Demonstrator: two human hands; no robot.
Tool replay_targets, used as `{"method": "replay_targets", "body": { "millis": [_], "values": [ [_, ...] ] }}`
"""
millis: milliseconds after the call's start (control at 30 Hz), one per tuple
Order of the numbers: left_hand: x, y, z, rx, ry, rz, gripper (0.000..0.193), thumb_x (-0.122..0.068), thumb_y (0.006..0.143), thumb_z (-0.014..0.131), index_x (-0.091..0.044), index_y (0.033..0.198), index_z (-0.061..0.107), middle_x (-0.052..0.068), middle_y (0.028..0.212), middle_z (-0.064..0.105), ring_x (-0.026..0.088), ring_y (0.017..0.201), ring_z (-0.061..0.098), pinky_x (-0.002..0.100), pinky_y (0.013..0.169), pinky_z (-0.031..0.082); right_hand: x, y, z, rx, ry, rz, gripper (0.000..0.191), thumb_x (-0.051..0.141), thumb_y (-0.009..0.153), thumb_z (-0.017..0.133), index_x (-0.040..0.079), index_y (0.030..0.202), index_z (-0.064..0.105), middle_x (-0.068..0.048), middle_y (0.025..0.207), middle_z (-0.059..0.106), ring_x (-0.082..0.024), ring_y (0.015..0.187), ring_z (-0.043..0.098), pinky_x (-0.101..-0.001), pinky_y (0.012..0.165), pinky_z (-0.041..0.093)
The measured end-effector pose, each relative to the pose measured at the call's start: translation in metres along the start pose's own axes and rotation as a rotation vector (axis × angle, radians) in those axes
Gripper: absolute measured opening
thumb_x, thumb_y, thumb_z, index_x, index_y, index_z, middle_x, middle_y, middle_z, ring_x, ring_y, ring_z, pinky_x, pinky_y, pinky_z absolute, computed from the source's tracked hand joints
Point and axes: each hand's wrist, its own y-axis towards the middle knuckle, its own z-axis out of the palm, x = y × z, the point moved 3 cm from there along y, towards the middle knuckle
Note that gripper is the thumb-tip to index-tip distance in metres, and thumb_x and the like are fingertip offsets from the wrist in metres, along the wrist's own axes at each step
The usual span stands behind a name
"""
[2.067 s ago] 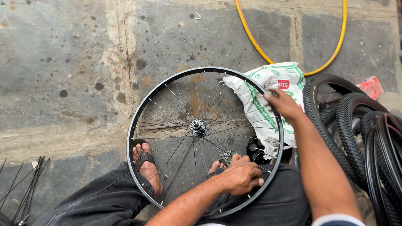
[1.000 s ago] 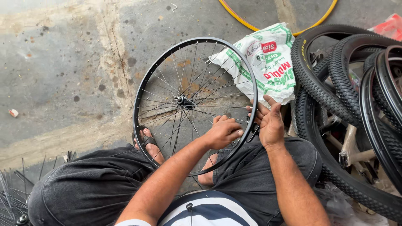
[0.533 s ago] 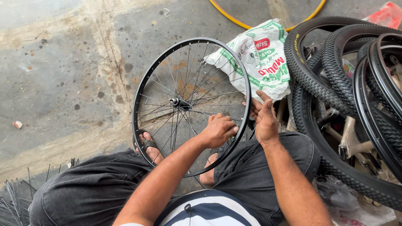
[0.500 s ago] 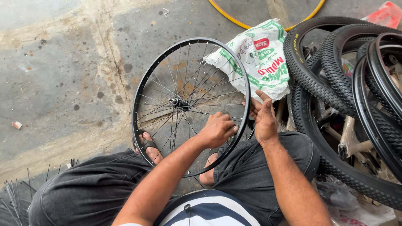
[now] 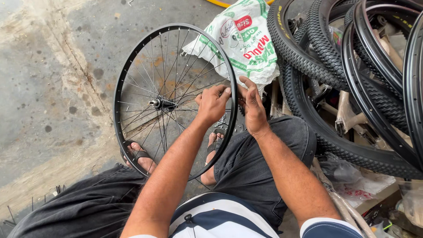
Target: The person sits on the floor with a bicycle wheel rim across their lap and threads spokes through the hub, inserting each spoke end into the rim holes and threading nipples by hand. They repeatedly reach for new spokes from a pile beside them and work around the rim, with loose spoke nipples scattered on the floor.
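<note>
Seated on concrete floor (image 5: 53, 79), spoked wheel (image 5: 132, 66) upright between the knees. Left hand (image 5: 212, 103) in a pinching grip on the rim's right edge; right hand (image 5: 253, 108) touching the rim, fingers loosely spread. Printed sack (image 5: 246, 42) and stacked tyres (image 5: 308, 57) just beyond.

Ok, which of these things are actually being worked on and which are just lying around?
In hand:
- spoked wheel rim
- left hand and right hand, both at the rim's right edge

Lying about:
- printed white sack
- stack of knobby tyres
- yellow hose
- loose spokes on the concrete floor
</note>
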Motion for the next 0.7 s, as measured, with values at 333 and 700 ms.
{"method": "replay_targets", "body": {
  "millis": [333,700],
  "values": [
    [0.006,0.003,0.008,-0.033,0.083,0.028,0.032,-0.038,0.104,0.058,-0.014,0.096,0.078,0.009,0.097,0.073,0.03,0.103,0.062,0.048,0.099,0.03,-0.005,-0.002,-0.005,-0.006,0.001,-0.001,0.094,0.073,0.097,0.049,0.003,0.158,0.028,-0.022,0.154,0.05,-0.025,0.136,0.05,-0.0385,0.117,0.036],
    [0.015,0.012,0.013,0.049,-0.036,-0.051,0.044,-0.049,0.086,0.056,-0.02,0.113,0.076,0.01,0.111,0.076,0.036,0.117,0.059,0.057,0.104,0.028,-0.022,0.009,-0.013,0.029,0.011,-0.087,0.076,0.058,0.108,0.047,0.002,0.156,0.031,-0.021,0.151,0.052,-0.026,0.137,0.051,-0.0397,0.121,0.035]
  ]
}}
